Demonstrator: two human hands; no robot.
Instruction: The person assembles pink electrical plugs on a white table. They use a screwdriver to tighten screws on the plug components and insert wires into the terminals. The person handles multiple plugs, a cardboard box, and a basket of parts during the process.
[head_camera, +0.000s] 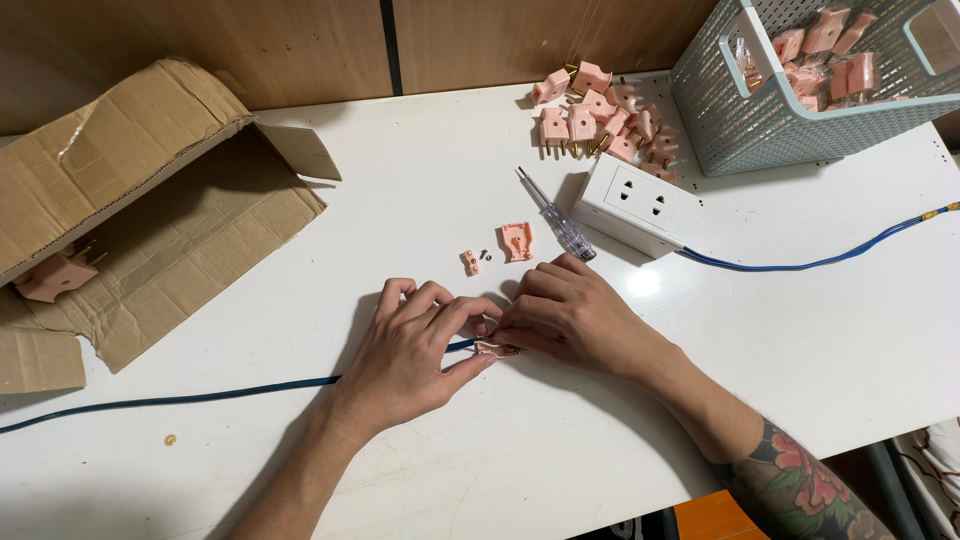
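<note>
Plug half: a small pink plug piece (497, 349) lies on the white bench (480, 200) between the two hands, at the end of the dark blue cable (200, 396); brass bits show at its edge; most of it is hidden by fingers
Left hand: the left hand (415, 350) rests over the cable end; thumb and forefinger are pressed together on the plug piece, the other fingers curled near it
Right hand: the right hand (570, 315) comes from the other side; its fingertips pinch the same piece, though what exactly they grip I cannot tell
Loose parts: just beyond the hands lie a pink plug cover (517, 241), a smaller pink clamp piece (469, 262) and a tiny screw (485, 254), all apart from the piece in hand
Progress: judging by this, the plug is open and being wired; the cover, clamp and screw are not yet fitted
Tool: a clear-handled screwdriver (556, 215) lies untouched beside the cover
Farther out: a white socket block (635, 203) with a blue lead (810, 262); a heap of pink plugs (600, 120) behind it; a grey-green basket (770, 130) holding more; an open cardboard box (130, 200) on the left with one pink plug (55, 275) in it; a small brass bit (170, 440) near the bench edge
</note>
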